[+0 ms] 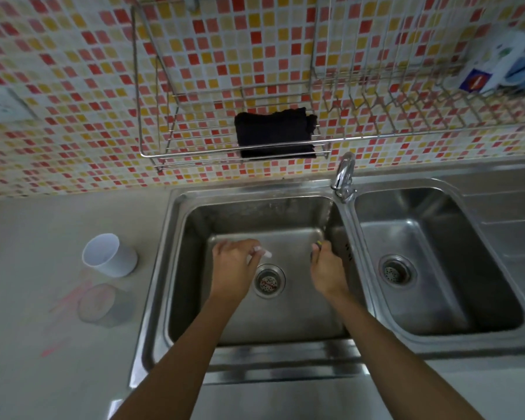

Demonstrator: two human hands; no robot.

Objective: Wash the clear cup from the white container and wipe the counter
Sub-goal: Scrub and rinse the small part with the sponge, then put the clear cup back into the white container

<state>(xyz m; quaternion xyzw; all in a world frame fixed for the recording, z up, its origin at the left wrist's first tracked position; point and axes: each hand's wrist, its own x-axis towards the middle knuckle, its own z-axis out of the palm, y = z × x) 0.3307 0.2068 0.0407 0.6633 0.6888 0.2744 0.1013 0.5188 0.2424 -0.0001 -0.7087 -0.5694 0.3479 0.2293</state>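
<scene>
Early going: right grip (326, 268) curls round a dark sponge (316, 246) under the tap (344, 174) stream in the left basin (194, 225), left grip (232, 263) half-closed on something pale I can't identify, while the cup (102, 304) sits seemingly unwashed on the tabletop (43, 237) by the container (109, 256), pink smears (70, 298) unwiped.

Your picture is dim and a little grey. The tiles (73, 71) are the brightest part; the counter (28, 268) looks dull and flat. Pale glare lies on the front rim of the sink (285, 356), and its basins hold soft shadow. Towards the edges, lines bend and details blur.
</scene>
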